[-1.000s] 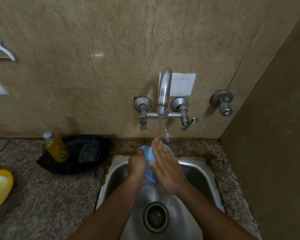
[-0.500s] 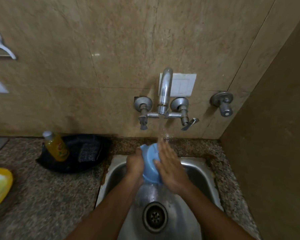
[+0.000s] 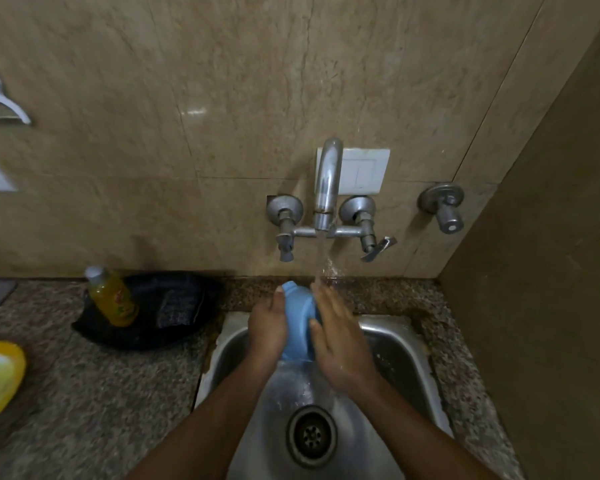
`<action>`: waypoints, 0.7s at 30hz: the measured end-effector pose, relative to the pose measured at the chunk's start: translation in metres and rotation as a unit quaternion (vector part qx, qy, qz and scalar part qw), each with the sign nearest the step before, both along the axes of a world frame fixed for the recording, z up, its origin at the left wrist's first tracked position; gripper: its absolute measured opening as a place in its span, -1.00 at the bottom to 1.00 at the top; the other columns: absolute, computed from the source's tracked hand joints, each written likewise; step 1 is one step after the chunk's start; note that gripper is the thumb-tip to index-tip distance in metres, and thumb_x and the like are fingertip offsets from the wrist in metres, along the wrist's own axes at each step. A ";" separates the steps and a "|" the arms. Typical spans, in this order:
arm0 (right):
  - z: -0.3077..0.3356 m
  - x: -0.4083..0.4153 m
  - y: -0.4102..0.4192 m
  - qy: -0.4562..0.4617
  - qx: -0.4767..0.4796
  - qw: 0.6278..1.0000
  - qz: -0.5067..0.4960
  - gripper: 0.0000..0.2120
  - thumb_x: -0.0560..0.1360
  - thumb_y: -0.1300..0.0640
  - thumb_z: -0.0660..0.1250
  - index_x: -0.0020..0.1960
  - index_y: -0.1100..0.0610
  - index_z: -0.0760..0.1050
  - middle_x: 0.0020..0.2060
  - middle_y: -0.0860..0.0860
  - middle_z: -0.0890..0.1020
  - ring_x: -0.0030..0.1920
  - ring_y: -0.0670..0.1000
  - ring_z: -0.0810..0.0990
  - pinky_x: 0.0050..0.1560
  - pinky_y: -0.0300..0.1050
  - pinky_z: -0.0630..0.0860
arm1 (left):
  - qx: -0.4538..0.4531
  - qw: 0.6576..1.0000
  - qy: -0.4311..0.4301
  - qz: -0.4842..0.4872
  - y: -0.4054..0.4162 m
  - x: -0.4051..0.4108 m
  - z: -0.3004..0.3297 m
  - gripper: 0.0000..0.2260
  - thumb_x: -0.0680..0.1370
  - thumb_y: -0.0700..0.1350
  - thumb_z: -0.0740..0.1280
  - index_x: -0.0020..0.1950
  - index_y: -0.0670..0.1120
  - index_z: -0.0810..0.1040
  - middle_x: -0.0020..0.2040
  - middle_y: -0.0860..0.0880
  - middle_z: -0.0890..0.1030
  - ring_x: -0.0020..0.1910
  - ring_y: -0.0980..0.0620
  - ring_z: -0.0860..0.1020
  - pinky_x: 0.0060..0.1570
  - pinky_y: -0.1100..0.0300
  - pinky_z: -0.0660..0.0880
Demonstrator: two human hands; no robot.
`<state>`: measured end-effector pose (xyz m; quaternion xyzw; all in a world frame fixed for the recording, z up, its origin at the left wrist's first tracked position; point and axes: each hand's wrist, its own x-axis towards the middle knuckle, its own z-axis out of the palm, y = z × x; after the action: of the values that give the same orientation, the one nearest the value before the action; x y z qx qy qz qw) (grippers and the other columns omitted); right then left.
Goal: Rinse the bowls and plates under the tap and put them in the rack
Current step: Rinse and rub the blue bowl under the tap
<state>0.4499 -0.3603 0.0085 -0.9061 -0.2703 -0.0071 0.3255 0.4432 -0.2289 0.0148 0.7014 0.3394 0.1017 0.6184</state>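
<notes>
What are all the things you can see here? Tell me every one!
bowl: 1, blue, held on edge over the sink under the running water
tap: 1, silver, on the wall, water running
sink: 1, steel, set into the counter
drain: 1, dark, in the sink bottom
extra valve: 1, silver, on the wall right of the tap
switch plate: 1, white, behind the tap
bottle: 1, yellow, white cap, left of the sink
tray: 1, black, under the bottle
plate: 1, yellow, left edge
counter: 1, speckled stone
left hand: 1, grips the bowl
right hand: 1, flat against the bowl
</notes>
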 end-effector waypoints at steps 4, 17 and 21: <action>0.012 0.013 0.017 -0.033 -0.048 0.996 -0.060 -0.57 0.58 0.01 0.03 0.31 0.14 0.49 0.18 0.09 0.61 0.20 0.05 0.54 0.32 -0.04 0.39 | -0.009 0.996 0.007 -0.090 -0.012 -0.009 -0.006 -0.68 0.66 0.04 0.17 -0.04 -0.09 0.65 -0.10 -0.08 0.69 -0.04 -0.07 0.64 0.07 -0.02 0.54; -0.014 0.005 -0.009 -0.142 -0.119 0.977 0.104 -0.39 0.59 -0.01 0.03 0.62 -0.03 0.00 0.60 -0.02 0.10 0.59 0.11 -0.02 0.54 0.15 -0.02 | -0.254 0.967 -0.030 0.015 -0.001 -0.003 0.009 -0.76 0.63 -0.15 0.22 0.01 -0.25 0.62 -0.01 -0.29 0.66 -0.06 -0.22 0.63 0.08 -0.07 0.54; -0.010 0.014 0.008 -0.054 -0.094 0.993 -0.036 -0.45 0.61 -0.06 -0.05 0.59 -0.08 0.02 0.58 -0.05 0.12 0.58 0.06 -0.02 0.56 0.14 0.00 | -0.312 0.949 -0.017 0.031 -0.009 0.002 0.008 -0.71 0.62 -0.10 0.21 0.20 -0.27 0.55 0.10 -0.30 0.63 0.05 -0.26 0.62 0.11 -0.12 0.56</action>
<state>0.4635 -0.3519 -0.0013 -0.9402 -0.2538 -0.0420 0.2234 0.4449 -0.2375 0.0231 0.4604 0.3656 0.0217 0.8086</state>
